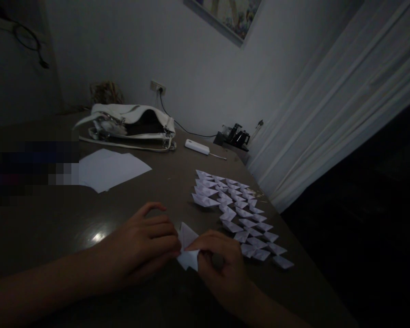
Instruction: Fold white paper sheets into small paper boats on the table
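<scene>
Between my two hands is a small folded piece of white paper (188, 237), with one pointed corner standing up and a notched lower edge. My left hand (143, 248) grips its left side with the fingertips, the fingers lying close together. My right hand (222, 262) pinches the right side between thumb and bent index finger. The fingers cover part of the folds. To the right of my hands stand several folded white paper boats (239, 205) in slanting rows on the dark table.
Loose white sheets (112, 169) lie at the left of the table (167, 189). Farther back are an open white handbag (133, 120) and a white device with a strap (197, 146). A black kettle (241, 136) stands beyond the far edge, near a white curtain (314, 100).
</scene>
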`<state>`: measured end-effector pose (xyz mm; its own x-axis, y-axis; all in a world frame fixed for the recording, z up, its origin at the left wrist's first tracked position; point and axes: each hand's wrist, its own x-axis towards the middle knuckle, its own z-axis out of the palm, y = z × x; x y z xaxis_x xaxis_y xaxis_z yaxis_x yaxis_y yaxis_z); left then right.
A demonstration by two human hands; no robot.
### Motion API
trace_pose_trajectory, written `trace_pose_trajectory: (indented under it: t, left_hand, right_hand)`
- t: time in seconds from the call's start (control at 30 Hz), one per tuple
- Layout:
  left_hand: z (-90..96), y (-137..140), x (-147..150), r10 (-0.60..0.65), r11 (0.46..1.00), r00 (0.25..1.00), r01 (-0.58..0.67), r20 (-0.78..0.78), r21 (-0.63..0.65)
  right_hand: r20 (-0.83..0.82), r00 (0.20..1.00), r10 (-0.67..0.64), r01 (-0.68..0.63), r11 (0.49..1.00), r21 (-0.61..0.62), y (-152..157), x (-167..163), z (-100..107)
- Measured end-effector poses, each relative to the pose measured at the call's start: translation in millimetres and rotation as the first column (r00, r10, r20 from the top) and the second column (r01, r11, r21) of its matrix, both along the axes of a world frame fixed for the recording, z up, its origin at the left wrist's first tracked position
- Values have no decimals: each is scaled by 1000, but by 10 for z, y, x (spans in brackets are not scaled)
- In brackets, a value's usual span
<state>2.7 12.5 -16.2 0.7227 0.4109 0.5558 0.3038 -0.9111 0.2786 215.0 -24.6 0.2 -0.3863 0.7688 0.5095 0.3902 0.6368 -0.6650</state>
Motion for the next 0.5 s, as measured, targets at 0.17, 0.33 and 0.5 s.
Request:
trace_pose_trajectory:
  t: [0.17,0.33,0.5]
  left_hand:
    - [4,-12,-7,-5,1000,1000,5,0,8]
    - [11,-17,-7,-15,999,1000,15,-1,33]
    - [-15,8,-5,17,1000,1000,-18,15,19]
  right_hand:
    - [0,1000,-7,7,1000,12,-8,4,-10]
    - [-17,1000,-15,16,997,69,11,-1,-24]
    - [-3,1000,17,-16,998,60,7,10,-2]
